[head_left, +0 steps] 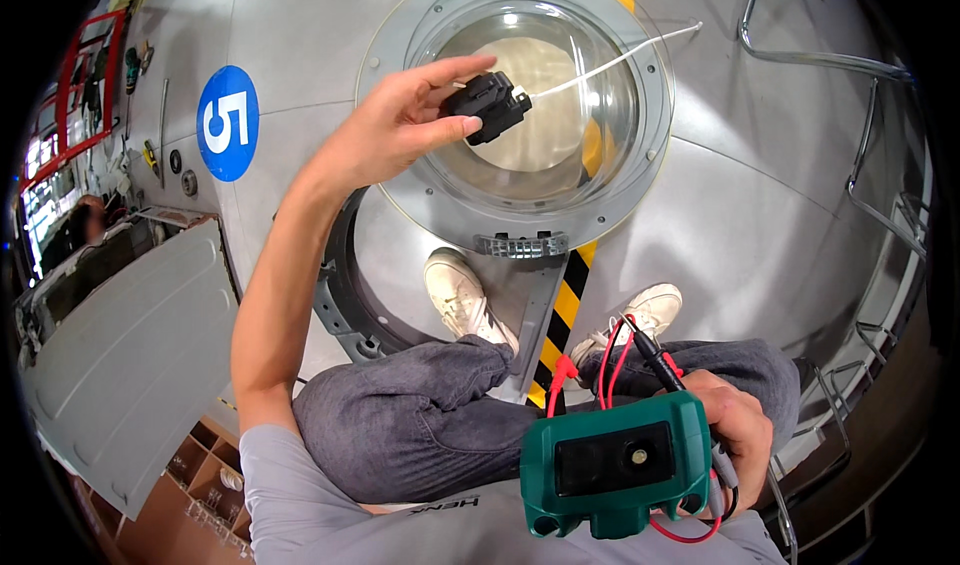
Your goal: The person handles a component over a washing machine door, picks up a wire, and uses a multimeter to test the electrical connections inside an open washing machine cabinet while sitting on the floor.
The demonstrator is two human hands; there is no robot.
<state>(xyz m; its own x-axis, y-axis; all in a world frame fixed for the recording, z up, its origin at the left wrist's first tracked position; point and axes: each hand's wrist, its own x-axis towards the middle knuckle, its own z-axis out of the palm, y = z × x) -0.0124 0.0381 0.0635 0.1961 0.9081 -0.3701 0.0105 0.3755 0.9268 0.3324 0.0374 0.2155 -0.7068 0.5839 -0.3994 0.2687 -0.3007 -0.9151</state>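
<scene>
My left hand [400, 115] is raised in front of the round glass door [520, 105] and its fingers are closed around a small black part [487, 105], which sits over the upper left of the glass. A white cable [615, 60] goes from this part across the door to its right rim. Below the door, over my right knee, my right hand [735, 435] grips a green meter [615, 470] together with red and black test leads [640, 350]. My two white shoes [460, 295] stand just under the door

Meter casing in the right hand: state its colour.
Green, with a black centre panel, on the meter in the right hand; head view.
</scene>
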